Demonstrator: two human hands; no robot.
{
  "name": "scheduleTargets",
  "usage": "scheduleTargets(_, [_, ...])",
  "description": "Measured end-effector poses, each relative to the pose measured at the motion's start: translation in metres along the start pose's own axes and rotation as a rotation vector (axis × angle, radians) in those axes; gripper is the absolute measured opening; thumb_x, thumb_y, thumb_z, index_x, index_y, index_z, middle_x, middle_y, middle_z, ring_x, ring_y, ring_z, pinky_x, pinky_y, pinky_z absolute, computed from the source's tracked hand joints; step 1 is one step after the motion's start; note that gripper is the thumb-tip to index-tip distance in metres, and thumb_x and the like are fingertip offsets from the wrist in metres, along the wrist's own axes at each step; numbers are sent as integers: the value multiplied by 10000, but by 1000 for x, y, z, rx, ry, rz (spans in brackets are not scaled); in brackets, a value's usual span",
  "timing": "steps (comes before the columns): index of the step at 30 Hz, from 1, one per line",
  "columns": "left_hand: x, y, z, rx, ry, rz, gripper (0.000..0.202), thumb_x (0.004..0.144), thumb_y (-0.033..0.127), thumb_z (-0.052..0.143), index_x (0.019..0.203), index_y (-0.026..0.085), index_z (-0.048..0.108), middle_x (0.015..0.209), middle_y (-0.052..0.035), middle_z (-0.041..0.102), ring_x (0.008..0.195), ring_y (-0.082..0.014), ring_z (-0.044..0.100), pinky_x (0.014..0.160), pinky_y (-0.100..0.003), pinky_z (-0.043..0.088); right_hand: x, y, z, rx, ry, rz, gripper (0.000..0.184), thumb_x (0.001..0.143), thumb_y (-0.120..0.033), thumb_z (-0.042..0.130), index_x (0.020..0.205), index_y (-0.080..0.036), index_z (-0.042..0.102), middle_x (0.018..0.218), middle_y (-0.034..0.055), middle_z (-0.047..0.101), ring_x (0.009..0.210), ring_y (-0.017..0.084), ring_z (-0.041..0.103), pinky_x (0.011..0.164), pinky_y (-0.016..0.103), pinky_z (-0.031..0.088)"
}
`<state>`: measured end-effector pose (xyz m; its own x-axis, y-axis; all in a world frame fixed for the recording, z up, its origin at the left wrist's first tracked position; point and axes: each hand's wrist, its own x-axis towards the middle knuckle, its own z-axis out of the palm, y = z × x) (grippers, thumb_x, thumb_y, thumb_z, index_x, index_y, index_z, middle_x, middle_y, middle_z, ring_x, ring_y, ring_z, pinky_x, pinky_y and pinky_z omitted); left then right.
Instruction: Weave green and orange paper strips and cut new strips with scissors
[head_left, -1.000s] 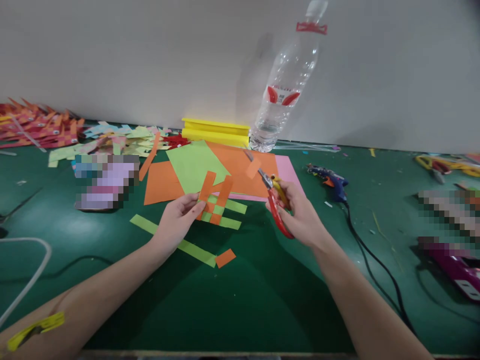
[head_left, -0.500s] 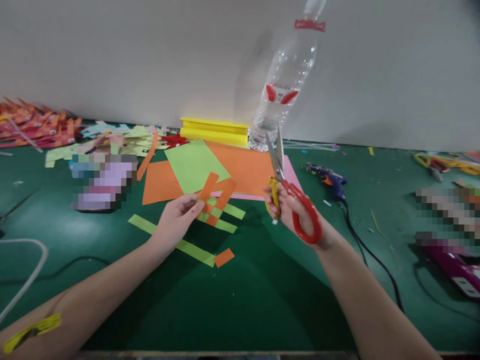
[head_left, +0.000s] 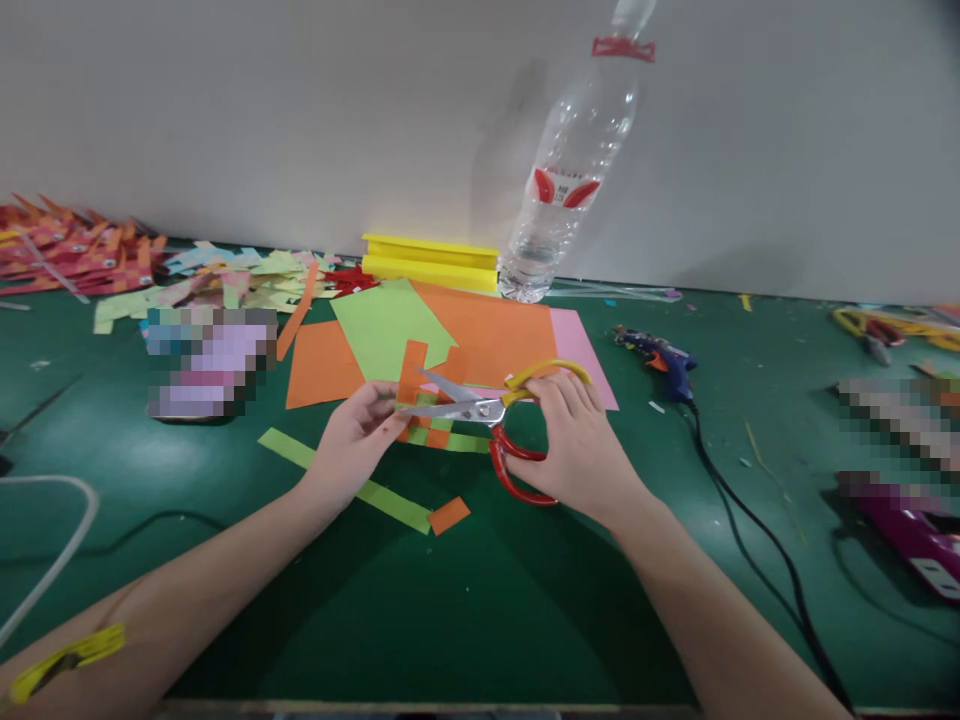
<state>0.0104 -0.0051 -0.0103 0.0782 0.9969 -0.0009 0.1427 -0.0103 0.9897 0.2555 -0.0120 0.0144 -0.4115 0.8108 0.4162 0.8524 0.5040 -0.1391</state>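
My left hand pinches the left edge of a small woven piece of orange and green paper strips above the green table. My right hand grips scissors with one yellow and one red handle. Their blades are parted and point left across the woven piece, with the tips close to my left fingers.
Orange, green and pink paper sheets lie behind the hands. A green strip and an orange scrap lie in front. A clear bottle, a yellow stack, a blue glue gun with its cord, and paper scraps surround them.
My right hand swung the scissors from pointing up near the bottle down and left, so the blades now lie over the woven piece. My left hand stayed put.
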Motion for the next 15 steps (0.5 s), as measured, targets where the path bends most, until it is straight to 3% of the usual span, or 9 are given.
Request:
scheduleTargets(5, [0,-1,1,-42,-119,-34,285,791,334,591,1045,208,624,939,-56,689,841,-191,636,686,-290,494,1,2,3,-1,-8,-22,470,708,-369,602,1097,-146,462,1033,142,551,1014,313,510,885,472,421])
scheduleTargets(9, [-1,1,1,-14,-212,-34,272,786,350,622,1027,229,656,879,-21,684,754,-166,606,618,-261,463,1,3,5,-9,-22,-20,475,717,-379,598,1102,-136,463,1045,144,551,1016,311,508,893,466,419])
scheduleTargets(15, [-1,4,1,36,-226,-30,268,792,350,596,1014,215,662,890,-23,664,681,-144,535,589,-252,399,1,4,5,-17,-27,-28,477,715,-383,599,1098,-129,471,1038,143,557,1011,306,518,890,461,425])
